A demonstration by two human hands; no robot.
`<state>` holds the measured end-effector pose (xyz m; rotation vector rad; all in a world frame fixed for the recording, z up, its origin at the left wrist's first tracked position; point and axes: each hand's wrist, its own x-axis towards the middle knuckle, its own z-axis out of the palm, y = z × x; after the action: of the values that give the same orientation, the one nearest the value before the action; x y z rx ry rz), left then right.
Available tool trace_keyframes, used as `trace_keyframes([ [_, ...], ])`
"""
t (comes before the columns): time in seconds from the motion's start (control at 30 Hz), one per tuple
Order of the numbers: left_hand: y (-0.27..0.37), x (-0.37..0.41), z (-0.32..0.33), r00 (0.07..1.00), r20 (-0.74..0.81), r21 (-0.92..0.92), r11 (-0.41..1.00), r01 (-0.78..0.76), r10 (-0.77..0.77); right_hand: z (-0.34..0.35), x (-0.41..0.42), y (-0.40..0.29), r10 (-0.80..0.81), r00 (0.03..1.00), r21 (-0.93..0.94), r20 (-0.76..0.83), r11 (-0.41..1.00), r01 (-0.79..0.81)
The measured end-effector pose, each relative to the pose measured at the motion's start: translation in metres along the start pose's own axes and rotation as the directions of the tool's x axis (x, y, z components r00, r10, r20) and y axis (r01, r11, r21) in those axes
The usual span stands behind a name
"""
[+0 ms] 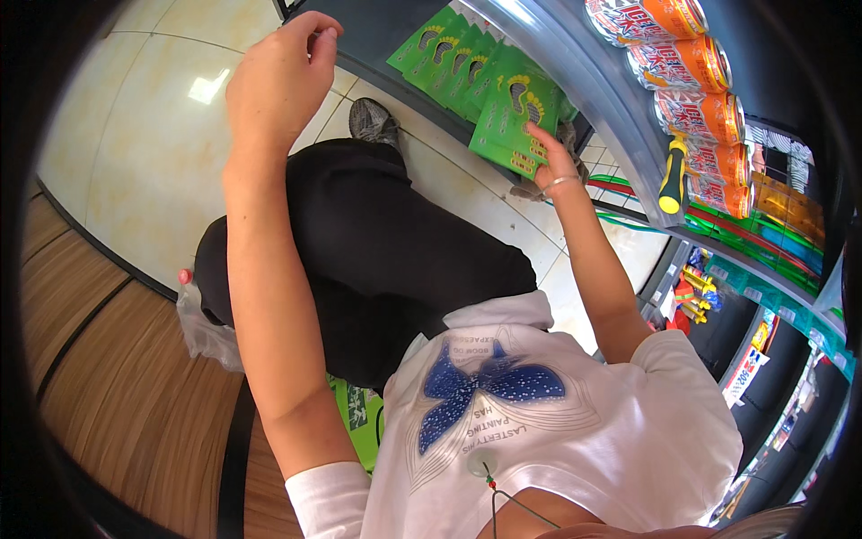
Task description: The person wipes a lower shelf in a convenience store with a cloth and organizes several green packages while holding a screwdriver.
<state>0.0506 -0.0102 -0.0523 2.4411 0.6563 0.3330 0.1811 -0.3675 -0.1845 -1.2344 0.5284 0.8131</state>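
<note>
My right hand [555, 160] grips the lower edge of a green packet [506, 135] printed with yellow and black footprints, its thumb on top and its fingers hidden underneath. The packet lies over the near end of a fanned row of similar green packets [444, 55] on a dark lower shelf [367, 47]. At the upper left, my left hand [281, 77] is raised above the tiled floor, back of the hand towards me. Its fingers curl loosely and the palm is hidden; nothing shows in it.
Orange drink cans [697, 64] line the upper shelf, its curved metal edge [572, 74] beside my right hand. A yellow-and-dark-green handle [673, 176] rests by the cans. Left stands a wood-grain cabinet [128, 397], with a clear plastic bag [205, 327] beside my leg. My shoe [372, 121] is near the shelf.
</note>
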Motion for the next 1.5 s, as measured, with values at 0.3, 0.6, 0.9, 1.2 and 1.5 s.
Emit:
trace_keyframes([
  [0.3,-0.006,-0.008,0.010,0.977,0.209,-0.245,0.965,0.090,-0.038,0.079,-0.086,-0.003,0.071,0.937,-0.106,0.341,0.994,-0.036],
  [0.6,-0.010,-0.020,0.012,0.972,0.236,-0.255,0.964,0.074,-0.012,0.103,-0.104,-0.011,0.054,0.878,-0.200,0.477,0.978,0.049],
  [0.9,0.014,-0.020,0.001,0.891,0.453,-0.534,0.790,0.302,-0.034,0.135,-0.142,-0.011,0.101,0.864,-0.125,0.494,0.991,-0.044],
  [1.2,0.031,-0.042,-0.037,0.936,0.329,-0.848,0.396,0.352,-0.126,0.196,-0.164,-0.005,0.046,0.794,-0.061,0.606,0.998,-0.011],
  [1.5,0.056,-0.170,-0.069,0.961,0.015,-0.920,0.373,0.122,-0.278,0.207,-0.197,0.017,-0.006,0.721,-0.190,0.693,0.963,0.191],
])
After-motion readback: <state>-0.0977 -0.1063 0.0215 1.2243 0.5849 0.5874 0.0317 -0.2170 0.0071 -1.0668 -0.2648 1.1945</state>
